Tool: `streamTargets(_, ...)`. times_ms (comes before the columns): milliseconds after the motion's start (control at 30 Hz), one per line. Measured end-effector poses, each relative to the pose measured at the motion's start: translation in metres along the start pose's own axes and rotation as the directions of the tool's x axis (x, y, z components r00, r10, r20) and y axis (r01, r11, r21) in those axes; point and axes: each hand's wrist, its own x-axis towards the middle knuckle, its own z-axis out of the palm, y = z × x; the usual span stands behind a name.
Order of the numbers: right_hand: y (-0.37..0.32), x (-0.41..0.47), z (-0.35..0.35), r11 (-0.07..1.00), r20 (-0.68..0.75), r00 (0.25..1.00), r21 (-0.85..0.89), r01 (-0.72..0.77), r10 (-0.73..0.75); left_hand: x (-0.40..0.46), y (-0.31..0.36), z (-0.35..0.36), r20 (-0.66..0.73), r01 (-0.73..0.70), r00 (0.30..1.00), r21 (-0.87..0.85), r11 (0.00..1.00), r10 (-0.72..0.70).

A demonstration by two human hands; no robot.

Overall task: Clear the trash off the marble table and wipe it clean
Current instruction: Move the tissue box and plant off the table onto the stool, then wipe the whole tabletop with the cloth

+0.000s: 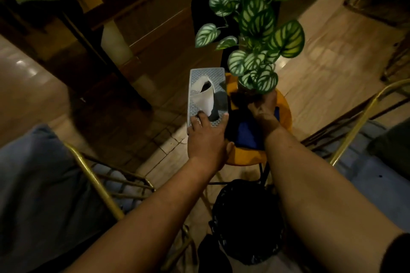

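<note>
Both forearms are reaching out: left hand [207, 137] fingers [196, 121] are gripping the light, stiff tissue box [207, 95] end; right hand [264, 111] fingers are clutching the top-heavy potted plant [255, 35] base.

one tissue box [207, 93], one potted plant [255, 29], one round yellow stool [286, 113], one black bin [246, 219], two hands

I see a silver, dot-textured tissue box [207, 93] with a white tissue [205, 95]. The plant [255, 29] has green leaves striped white; the stool [286, 113] is orange.
</note>
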Motion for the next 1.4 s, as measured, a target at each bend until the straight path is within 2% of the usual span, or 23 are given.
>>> streamTargets(167,0.0,0.002,-0.013,0.991,0.196,0.98,-0.133,-0.011,0.037,0.0,-0.001,-0.001,0.016,-0.008,1.0,0.014,1.0,0.008)
streamTargets(233,-0.001,-0.001,-0.021,0.97,0.18,0.984,-0.24,0.031,0.013,-0.001,-0.001,-0.002,0.026,-0.003,1.0,0.016,1.0,0.002)
streamTargets(367,0.012,-0.037,-0.03,0.936,0.16,0.986,-0.337,0.099,-0.047,-0.004,0.0,-0.007,0.055,-0.022,0.998,0.039,0.999,0.019)
streamTargets(500,0.034,-0.082,-0.03,0.864,0.256,0.967,-0.49,0.113,0.019,-0.006,0.0,-0.005,0.06,-0.026,0.998,0.059,0.998,0.023)
streamTargets(600,0.053,-0.108,-0.027,0.76,0.356,0.934,-0.607,0.233,-0.002,-0.008,-0.001,0.0,0.047,-0.029,0.999,0.056,0.998,0.026)
streamTargets(700,0.06,-0.116,-0.027,0.726,0.38,0.925,-0.638,0.257,0.007,-0.011,-0.004,0.006,0.009,-0.053,0.999,0.052,0.997,0.053)
streamTargets(833,0.052,-0.128,-0.035,0.624,0.47,0.882,-0.701,0.345,0.04,-0.023,-0.006,0.013,-0.049,-0.088,0.995,0.055,0.995,0.091)
streamTargets(900,0.046,-0.14,-0.043,0.671,0.458,0.889,-0.657,0.343,-0.006,-0.034,-0.005,0.015,-0.085,-0.105,0.99,0.049,0.993,0.109)
streamTargets(967,0.037,-0.15,-0.049,0.727,0.355,0.934,-0.634,0.262,-0.027,-0.046,-0.006,0.017,-0.17,-0.149,0.974,0.02,0.989,0.15)
streamTargets(1067,0.016,-0.165,-0.06,0.752,0.264,0.958,-0.653,0.092,0.112,-0.065,-0.006,0.02,-0.276,-0.26,0.931,-0.034,0.965,0.241)
streamTargets(1133,0.005,-0.18,-0.072,0.845,0.213,0.962,-0.533,-0.032,0.171,-0.077,-0.008,0.021,-0.249,-0.302,0.929,-0.087,0.949,0.273)
streamTargets(1200,-0.005,-0.204,-0.087,0.913,0.186,0.967,-0.399,-0.087,0.174,-0.085,-0.012,0.021,-0.151,-0.32,0.946,-0.267,0.909,0.288)
streamTargets(1267,-0.022,-0.232,-0.104,0.954,0.197,0.956,-0.251,-0.165,0.217,-0.09,-0.013,0.019,0.01,-0.238,0.957,-0.54,0.807,0.289)
streamTargets(1300,-0.032,-0.251,-0.113,0.962,0.202,0.947,-0.168,-0.217,0.249,-0.098,-0.01,0.013,0.097,-0.17,0.945,-0.672,0.721,0.313)
streamTargets(1367,-0.046,-0.289,-0.13,0.947,0.195,0.928,-0.006,-0.322,0.317,-0.119,-0.001,0.002,0.243,0.026,0.897,-0.863,0.505,0.37)
streamTargets(1400,-0.05,-0.308,-0.138,0.93,0.184,0.922,0.073,-0.359,0.341,-0.132,0.004,-0.002,0.305,0.113,0.86,-0.895,0.431,0.409)
